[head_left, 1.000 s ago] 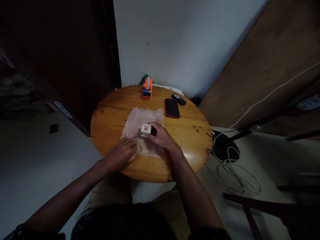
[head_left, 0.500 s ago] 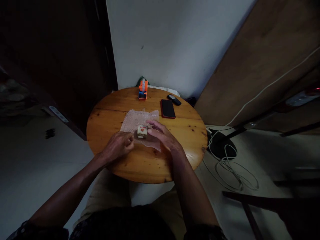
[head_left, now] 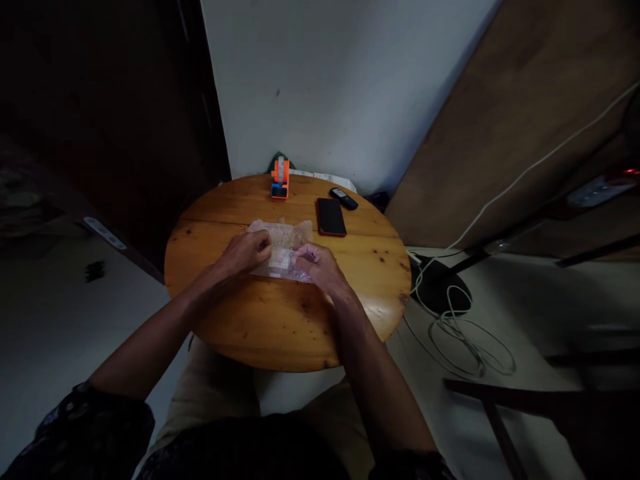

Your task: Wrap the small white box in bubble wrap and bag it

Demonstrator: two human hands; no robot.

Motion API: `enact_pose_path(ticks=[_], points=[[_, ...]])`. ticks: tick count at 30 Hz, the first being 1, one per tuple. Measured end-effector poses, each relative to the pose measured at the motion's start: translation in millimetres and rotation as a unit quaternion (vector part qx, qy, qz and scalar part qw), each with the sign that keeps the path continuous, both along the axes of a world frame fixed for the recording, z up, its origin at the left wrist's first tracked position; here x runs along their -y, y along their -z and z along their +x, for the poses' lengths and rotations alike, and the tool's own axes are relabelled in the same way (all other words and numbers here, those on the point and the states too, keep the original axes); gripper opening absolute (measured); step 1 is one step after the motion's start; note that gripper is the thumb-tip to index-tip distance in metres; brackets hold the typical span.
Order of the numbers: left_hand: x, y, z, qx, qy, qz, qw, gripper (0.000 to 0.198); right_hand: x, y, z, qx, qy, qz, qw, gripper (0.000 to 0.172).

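A sheet of bubble wrap [head_left: 285, 235] lies on the round wooden table [head_left: 280, 320], its near edge folded up over a small box that now shows only faintly through the plastic [head_left: 281, 260]. My left hand [head_left: 249, 251] is closed, pinching the folded edge on the left. My right hand [head_left: 319, 265] is closed on the wrap at the right side of the bundle. Both hands press the wrap against the box.
A black phone in a red case [head_left: 331, 217] lies just behind my right hand. A dark remote [head_left: 343, 198] and an orange tape dispenser [head_left: 280, 180] sit at the table's far edge. White cables [head_left: 460, 333] coil on the floor at right.
The near edge of the bubble wrap has been lifted and folded over the small box, which is now covered. Both hands moved forward onto the bundle.
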State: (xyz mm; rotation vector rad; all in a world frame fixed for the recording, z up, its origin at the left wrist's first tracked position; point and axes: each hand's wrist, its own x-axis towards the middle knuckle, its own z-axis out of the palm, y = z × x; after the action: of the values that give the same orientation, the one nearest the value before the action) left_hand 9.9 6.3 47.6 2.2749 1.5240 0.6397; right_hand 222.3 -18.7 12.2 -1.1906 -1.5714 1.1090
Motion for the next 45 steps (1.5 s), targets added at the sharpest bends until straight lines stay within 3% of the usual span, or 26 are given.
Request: enact_pose_path(ticks=[4, 7, 12, 17, 27, 34, 38, 41, 43, 45], points=[[-3.7, -3.8, -8.3, 0.078, 0.016, -0.052, 0.995, 0.042, 0.1, 3.4, -5.1, -0.015, 0.02, -0.013, 1.0, 0.019], [-4.1, -5.6, -9.7, 0.087, 0.06, -0.1, 0.989, 0.053, 0.9, 4.8, -5.8, -0.023, 0.02, -0.034, 0.999, 0.022], [-7.8, 3.8, 0.9, 0.095, 0.077, -0.115, 0.986, 0.031, 0.6, 4.8, -6.6, -0.03, 0.017, -0.048, 0.998, 0.024], [-5.4, 13.0, 4.1, 0.164, 0.068, -0.148, 0.973, 0.029, 3.9, 0.0, -7.1, -0.03, 0.018, -0.066, 0.997, 0.028], [7.9, 6.3, 3.6, 0.201, 0.073, -0.2, 0.956, 0.022, 5.9, -1.3, -7.2, -0.043, 0.022, -0.114, 0.992, 0.031], [4.2, 8.9, 5.6, 0.203, 0.065, -0.194, 0.958, 0.02, -3.0, 10.0, -2.2, -0.022, 0.042, -0.085, 0.995, 0.032], [-0.1, 12.7, 6.0, 0.2, 0.064, -0.185, 0.96, 0.02, -3.9, 9.9, 0.6, 0.028, 0.08, -0.007, 0.996, 0.023], [-2.1, 14.3, 5.0, 0.199, 0.072, -0.176, 0.961, 0.021, 3.4, -0.5, -1.1, 0.101, 0.119, 0.139, 0.978, 0.01], [-3.3, 15.0, 4.8, 0.191, 0.082, -0.17, 0.963, 0.022, 10.8, -9.2, -5.1, 0.171, 0.094, 0.241, 0.951, 0.011], [-5.0, 16.1, 5.6, 0.184, 0.089, -0.167, 0.964, 0.022, 17.6, -15.6, -10.9, 0.248, 0.019, 0.297, 0.922, 0.013]])
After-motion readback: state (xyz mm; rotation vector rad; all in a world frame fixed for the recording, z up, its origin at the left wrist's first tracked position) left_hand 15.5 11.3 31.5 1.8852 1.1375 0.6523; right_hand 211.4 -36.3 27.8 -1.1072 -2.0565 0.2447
